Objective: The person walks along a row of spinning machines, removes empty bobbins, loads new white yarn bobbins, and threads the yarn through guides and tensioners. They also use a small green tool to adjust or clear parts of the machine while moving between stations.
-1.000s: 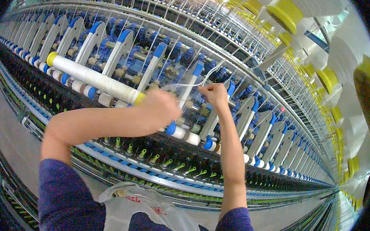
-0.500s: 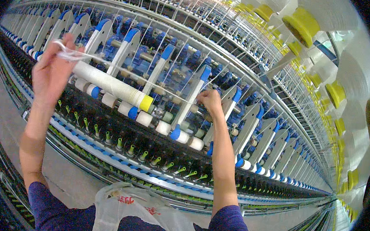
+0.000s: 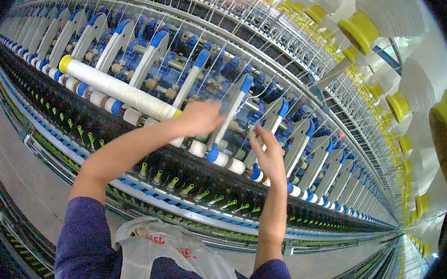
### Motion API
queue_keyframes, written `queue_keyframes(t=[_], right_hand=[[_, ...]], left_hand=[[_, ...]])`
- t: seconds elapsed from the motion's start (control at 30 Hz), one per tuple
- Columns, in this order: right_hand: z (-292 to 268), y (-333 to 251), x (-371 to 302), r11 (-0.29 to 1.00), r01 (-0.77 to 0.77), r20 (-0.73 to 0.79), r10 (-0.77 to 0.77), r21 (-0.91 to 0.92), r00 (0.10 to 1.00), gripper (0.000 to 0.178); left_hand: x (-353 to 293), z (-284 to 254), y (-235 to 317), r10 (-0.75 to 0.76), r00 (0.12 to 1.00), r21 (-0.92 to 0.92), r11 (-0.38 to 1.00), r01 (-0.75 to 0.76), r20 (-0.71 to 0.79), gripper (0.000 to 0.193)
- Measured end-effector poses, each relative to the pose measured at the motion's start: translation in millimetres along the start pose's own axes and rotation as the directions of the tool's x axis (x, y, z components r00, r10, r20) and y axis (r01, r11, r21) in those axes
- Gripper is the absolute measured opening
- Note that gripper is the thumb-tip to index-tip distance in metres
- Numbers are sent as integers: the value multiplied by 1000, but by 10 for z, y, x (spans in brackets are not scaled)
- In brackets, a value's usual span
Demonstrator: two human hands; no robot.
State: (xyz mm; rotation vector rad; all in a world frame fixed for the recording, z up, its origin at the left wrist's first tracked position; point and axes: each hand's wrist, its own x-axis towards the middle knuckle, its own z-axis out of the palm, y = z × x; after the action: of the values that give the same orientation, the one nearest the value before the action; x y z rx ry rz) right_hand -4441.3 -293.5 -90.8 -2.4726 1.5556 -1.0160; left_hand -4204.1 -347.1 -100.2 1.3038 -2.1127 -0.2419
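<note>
- Bobbin: the white-wound bobbin [image 3: 120, 88] lies lengthwise along the machine, to the left of the left hand [image 3: 202, 118] and well apart from the right hand [image 3: 268, 154]. Its near yellow end is partly covered by the left hand; contact cannot be confirmed.
- Left hand: back of hand uppermost, fingers pointing right toward a grey blue-tipped arm [image 3: 232, 108]. Fingers are blurred; cannot tell whether they grasp anything or are clenched.
- Right hand: half open, fingers curved, thumb and forefinger directed left into the machine, beside the next blue-capped arm [image 3: 280, 110]. Cannot tell whether the fingertips hold anything.
- Below and between the hands: white rollers [image 3: 236, 166]; lower down, a row of green spindles [image 3: 172, 183].
- Above and right of the right hand: large white packages with yellow bases [image 3: 359, 32].
- Writing: red characters [image 3: 187, 252] mark the pale apron [image 3: 138, 261] between the forearms.
</note>
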Motion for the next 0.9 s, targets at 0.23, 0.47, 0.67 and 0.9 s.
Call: queue_keyframes(t=[0.23, 0.47, 0.67, 0.9], right_hand=[[-296, -377, -1739, 786, -615, 919, 189, 70, 346, 25], [469, -707, -2639, 972, -226, 830, 77, 60, 552, 31], [1124, -954, -2408, 979, 163, 893, 39, -125, 448, 24], [1576, -1100, -2521, 978, 178, 985, 83, -110, 154, 23]], left_hand=[[-102, 421, 28, 517, 836, -143, 828, -543, -183, 21], [-1755, 858, -495, 673, 689, -776, 575, -258, 270, 38], [-3276, 1351, -1041, 242, -29, -228, 942, 246, 970, 36], [-3506, 1077, -987, 267, 130, -290, 931, 222, 955, 35]])
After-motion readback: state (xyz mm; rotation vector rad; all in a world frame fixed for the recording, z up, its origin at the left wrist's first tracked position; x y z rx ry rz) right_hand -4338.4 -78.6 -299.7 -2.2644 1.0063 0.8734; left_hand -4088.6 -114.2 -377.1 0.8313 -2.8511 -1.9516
